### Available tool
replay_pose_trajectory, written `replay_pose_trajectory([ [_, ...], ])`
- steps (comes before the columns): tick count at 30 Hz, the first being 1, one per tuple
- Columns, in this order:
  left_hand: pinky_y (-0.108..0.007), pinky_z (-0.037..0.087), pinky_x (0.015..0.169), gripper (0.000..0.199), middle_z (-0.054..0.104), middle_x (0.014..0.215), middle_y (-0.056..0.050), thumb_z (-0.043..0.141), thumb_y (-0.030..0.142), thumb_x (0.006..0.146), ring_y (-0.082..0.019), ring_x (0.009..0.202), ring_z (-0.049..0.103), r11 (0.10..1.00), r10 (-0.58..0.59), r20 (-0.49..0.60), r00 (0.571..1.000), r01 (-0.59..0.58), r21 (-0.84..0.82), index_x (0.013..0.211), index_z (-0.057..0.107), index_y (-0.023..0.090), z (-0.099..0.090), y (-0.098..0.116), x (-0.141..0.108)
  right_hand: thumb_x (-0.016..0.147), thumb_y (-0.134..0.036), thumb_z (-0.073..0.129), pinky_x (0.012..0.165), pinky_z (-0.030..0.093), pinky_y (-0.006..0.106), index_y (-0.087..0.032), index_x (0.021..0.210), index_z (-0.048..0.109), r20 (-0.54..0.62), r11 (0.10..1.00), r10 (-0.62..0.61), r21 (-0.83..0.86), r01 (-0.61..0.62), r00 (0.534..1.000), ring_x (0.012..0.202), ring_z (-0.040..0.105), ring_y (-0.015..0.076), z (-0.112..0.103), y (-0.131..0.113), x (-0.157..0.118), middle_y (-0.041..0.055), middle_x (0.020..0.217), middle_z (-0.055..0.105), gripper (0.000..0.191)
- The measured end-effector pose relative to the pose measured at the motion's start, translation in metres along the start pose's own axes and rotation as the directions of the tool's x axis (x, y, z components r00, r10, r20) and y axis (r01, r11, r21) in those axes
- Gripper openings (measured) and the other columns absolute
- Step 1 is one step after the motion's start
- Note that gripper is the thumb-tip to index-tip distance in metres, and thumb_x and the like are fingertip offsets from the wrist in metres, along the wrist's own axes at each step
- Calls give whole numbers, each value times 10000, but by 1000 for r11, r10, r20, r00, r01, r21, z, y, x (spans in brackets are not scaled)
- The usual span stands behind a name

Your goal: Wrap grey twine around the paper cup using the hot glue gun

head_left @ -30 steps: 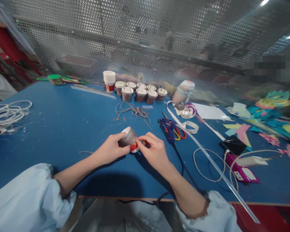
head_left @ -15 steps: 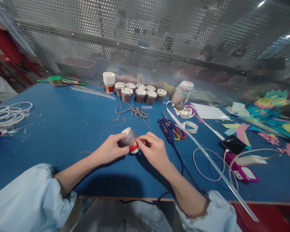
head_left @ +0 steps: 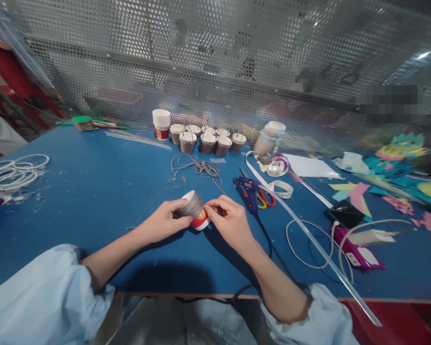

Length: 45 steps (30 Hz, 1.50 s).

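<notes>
A paper cup (head_left: 200, 221), red and white at its lower end, lies tilted in my left hand (head_left: 167, 220), which is wrapped round its side. Grey cord (head_left: 192, 206) is wound in close turns around the cup's upper part. Thumb and fingertips of my right hand (head_left: 228, 215) are pinched on the cord at the cup's right side; only a tiny bit of it shows there. A short cord end (head_left: 130, 228) lies left of my left hand.
Behind are a loose grey cord bundle (head_left: 204, 167), cord-covered cups (head_left: 208, 143) and stacked paper cups (head_left: 161, 125). To the right lie a glue gun (head_left: 250, 191) with a long clear stick (head_left: 309, 235), scissors (head_left: 267, 197) and a purple power strip (head_left: 361, 254). White cord coils (head_left: 16, 171) lie left.
My right fingers have shifted slightly right at the cup's side, and a little more of the red cup and its yellow print shows. The left hand keeps its hold.
</notes>
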State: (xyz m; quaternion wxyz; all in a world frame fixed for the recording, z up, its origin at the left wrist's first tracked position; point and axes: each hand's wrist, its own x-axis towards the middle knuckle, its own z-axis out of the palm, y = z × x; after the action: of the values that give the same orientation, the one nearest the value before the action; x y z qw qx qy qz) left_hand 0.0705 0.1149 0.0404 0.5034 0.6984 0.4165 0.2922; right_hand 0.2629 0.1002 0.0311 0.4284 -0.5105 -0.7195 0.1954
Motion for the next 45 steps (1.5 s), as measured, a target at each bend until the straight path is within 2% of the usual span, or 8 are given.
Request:
replay_pose_trajectory([
  [11,-251,415,648,214,606,717,-15,527,266,744,-152,690,520,997,35,-25,999,-34,63,771,677,116,-1,-5,0,832,-225,589,556,390,233,-195,751,691,19,999,24,21,-25,1000,594,506,110,-1,-2,-1,-9,668,548,134],
  [19,-246,403,639,221,564,671,-2,520,293,762,-141,668,497,982,127,-42,991,-119,150,736,657,121,-1,-5,0,821,-224,597,554,381,234,-195,748,692,28,999,37,20,-38,999,588,496,108,-2,-2,0,-14,663,541,123],
  [28,-255,340,597,406,501,654,-11,472,437,875,-132,640,427,981,182,2,983,-182,71,677,610,110,-4,-10,0,827,-248,601,553,379,238,-197,744,695,38,999,46,10,-46,998,582,484,109,-3,-5,0,-10,662,546,135],
  [31,-258,346,616,402,497,667,-10,471,438,877,-133,654,425,986,159,32,987,-160,49,689,608,109,-5,-10,1,827,-255,606,549,379,237,-196,748,698,42,999,46,9,-46,998,574,479,106,-3,-5,0,-9,663,555,135],
  [35,-252,364,622,327,528,711,-8,501,405,854,-130,660,448,998,56,34,998,-56,-1,767,622,114,-5,-5,0,820,-248,613,550,381,234,-198,742,699,47,999,51,15,-51,998,597,505,109,-3,-5,0,-6,677,572,127],
  [40,-284,444,751,268,631,894,-50,562,359,814,-168,796,549,991,23,47,999,-16,-134,920,649,129,-5,1,0,827,-239,611,560,385,236,-204,748,699,49,999,49,7,-49,998,620,522,116,-5,-3,0,-4,691,575,123],
  [42,-289,450,770,264,644,911,-57,565,347,808,-176,820,563,992,5,72,997,4,-128,922,658,127,-6,0,2,828,-240,609,552,379,237,-205,755,701,47,999,48,-2,-48,998,611,513,115,-6,-2,0,-6,682,568,123],
  [45,-270,448,703,222,633,816,-42,559,300,788,-160,749,553,997,-33,74,997,38,-61,860,663,118,-7,-2,3,834,-244,602,541,367,238,-202,761,704,50,999,46,-10,-46,998,584,491,108,-6,-2,0,-10,674,560,132],
])
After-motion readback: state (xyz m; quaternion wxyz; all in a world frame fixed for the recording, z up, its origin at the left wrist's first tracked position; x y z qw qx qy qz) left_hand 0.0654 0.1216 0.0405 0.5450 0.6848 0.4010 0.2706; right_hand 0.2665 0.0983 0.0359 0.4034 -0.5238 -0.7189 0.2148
